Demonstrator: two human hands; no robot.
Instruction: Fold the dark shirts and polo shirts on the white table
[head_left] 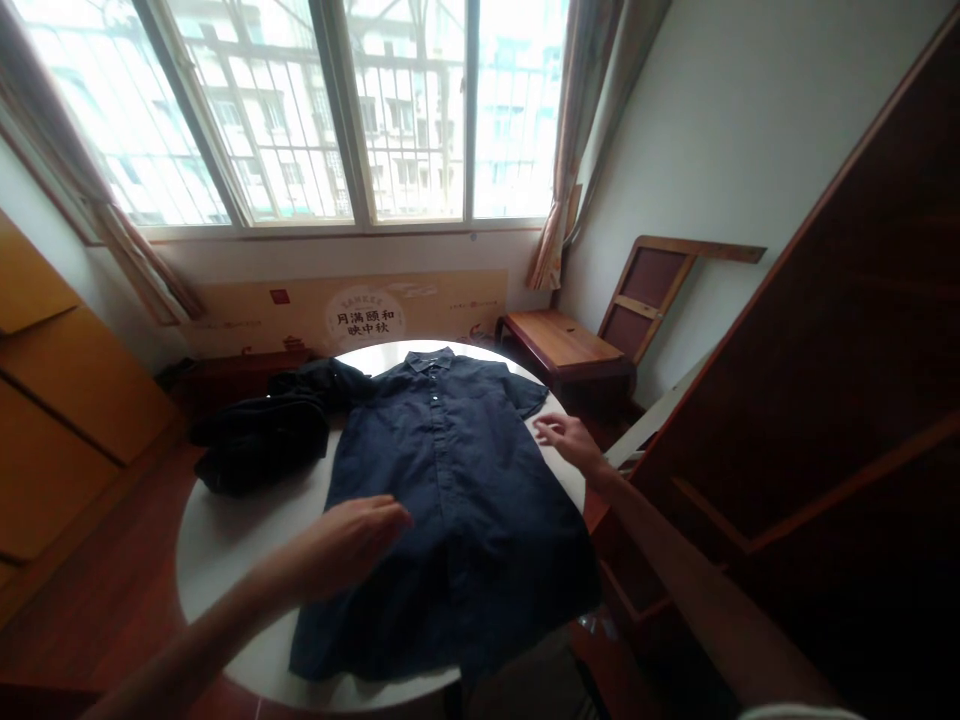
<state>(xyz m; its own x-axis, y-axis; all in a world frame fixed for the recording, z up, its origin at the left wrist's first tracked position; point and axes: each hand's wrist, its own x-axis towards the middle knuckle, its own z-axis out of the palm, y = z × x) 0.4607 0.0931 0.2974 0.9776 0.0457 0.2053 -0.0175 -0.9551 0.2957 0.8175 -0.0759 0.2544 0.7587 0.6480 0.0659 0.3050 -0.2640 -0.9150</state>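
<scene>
A wide window (pixel 300 110) with 3 panes in view fills the far wall, with curtains (pixel 570 140) drawn to each side. Below the sill a long printed board (pixel 352 312) leans against the wall. A dark wooden panel (pixel 847 330) takes up the right side, and orange cabinets (pixel 67 400) stand at the left. A wooden chair (pixel 600 335) sits in the far right corner.

In the middle is a round white desk (pixel 225 540). A dark navy short-sleeved shirt (pixel 465 490) lies flat on it, buttoned front up, collar toward the window and hem hanging slightly over the near edge. Its right sleeve is spread toward the desk's right edge. Just beside the shirt's left shoulder, touching it, sits a heap of black clothing (pixel 262 435).

The left hand (pixel 349 545) is open, fingers extended together and pointing right, over the left side of the shirt's lower half; whether the palm presses the cloth cannot be told. The right hand (pixel 566 438) is open with fingers loosely spread, at the desk's right edge just beside the sleeve, fingertips toward the fabric and gripping nothing.
</scene>
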